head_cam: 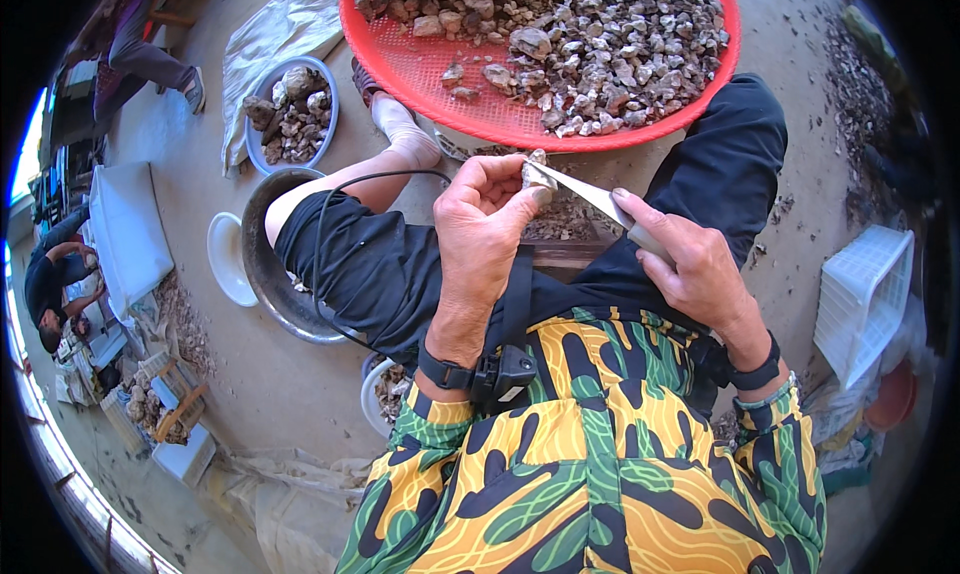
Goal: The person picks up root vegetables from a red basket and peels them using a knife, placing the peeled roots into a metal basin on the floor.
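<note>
Between the thumb and fingers of my left hand (484, 206) is a small, pale, rough lump (538, 172), which could be a stone or dried root. My right hand (686, 263) grips a knife (592, 193) by its light handle. The blade's tip meets the lump or lies right beside it; exact contact is unclear. Just beyond both hands, a red woven plastic tray (480, 128) holds many similar grey-brown lumps (615, 56), with larger ones towards its upper left. Dark scraps (559, 221) lie below the lump, around a wooden piece between my legs.
To the left stand a bluish basin (332, 128) of larger lumps, a wide metal bowl (259, 274) and a white bowl (231, 259). A white plastic crate (862, 304) is at right. Another person (56, 281) sits far left; someone's leg (150, 56) shows upper left.
</note>
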`<state>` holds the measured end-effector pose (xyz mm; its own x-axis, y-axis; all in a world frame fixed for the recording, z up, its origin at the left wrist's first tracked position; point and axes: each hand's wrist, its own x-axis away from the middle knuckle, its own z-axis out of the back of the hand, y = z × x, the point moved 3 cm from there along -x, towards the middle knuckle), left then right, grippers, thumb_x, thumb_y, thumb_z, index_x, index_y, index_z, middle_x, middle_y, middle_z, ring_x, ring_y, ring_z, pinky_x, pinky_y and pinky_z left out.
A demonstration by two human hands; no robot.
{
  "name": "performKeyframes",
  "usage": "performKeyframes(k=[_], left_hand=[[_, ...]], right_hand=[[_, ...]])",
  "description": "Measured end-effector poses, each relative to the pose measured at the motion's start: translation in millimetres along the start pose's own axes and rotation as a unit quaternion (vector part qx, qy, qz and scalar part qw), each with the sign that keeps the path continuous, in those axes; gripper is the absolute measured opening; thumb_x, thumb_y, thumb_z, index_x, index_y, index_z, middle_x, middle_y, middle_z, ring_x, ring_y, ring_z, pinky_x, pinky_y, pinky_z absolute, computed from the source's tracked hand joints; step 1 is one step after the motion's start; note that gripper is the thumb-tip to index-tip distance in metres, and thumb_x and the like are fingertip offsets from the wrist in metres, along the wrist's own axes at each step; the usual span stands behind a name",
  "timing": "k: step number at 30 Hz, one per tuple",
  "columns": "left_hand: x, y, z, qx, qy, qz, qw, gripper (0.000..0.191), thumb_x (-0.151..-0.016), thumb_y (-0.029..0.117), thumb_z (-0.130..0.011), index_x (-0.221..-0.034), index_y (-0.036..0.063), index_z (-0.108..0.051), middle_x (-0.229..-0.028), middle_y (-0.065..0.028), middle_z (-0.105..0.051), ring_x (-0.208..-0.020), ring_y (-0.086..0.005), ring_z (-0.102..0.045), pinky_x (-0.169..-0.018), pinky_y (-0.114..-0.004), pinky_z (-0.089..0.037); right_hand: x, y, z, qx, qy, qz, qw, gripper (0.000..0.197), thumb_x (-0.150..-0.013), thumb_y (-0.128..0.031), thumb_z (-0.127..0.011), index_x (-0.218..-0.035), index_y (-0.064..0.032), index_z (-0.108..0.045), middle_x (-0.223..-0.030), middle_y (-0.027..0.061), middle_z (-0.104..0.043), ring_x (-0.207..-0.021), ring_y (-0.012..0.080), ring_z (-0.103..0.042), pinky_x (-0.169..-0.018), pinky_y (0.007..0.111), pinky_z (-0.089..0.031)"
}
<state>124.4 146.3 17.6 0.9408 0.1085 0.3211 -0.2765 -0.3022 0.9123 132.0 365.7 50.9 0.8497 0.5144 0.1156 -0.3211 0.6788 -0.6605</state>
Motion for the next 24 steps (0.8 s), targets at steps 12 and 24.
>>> performKeyframes(k=[12, 24], left_hand=[[-3, -3, 6, 0.086, -0.020, 0.044, 0.995, 0.029, -0.081, -0.007, -0.067, -0.108, -0.0050, -0.058, -0.098, -0.0101, -0.067, -0.089, -0.0144, -0.065, -0.077, -0.026, -0.054], [0, -15, 18, 0.165, -0.089, 0.123, 0.974, 0.035, -0.081, -0.004, -0.068, -0.115, -0.0045, -0.059, -0.103, -0.0108, -0.067, -0.086, -0.0148, -0.065, -0.075, -0.027, -0.055]], right_hand=[[-1, 4, 5, -0.049, 0.004, -0.004, 0.999, 0.067, -0.076, -0.004, -0.066, -0.138, -0.0169, -0.047, -0.080, 0.0139, -0.063, -0.070, 0.0310, -0.063, -0.064, 0.039, -0.051], [0, 3, 6, -0.165, -0.105, -0.015, 0.981, 0.063, -0.074, 0.005, -0.060, -0.135, -0.0061, -0.049, -0.113, 0.0194, -0.065, -0.089, 0.0338, -0.066, -0.081, 0.034, -0.050]])
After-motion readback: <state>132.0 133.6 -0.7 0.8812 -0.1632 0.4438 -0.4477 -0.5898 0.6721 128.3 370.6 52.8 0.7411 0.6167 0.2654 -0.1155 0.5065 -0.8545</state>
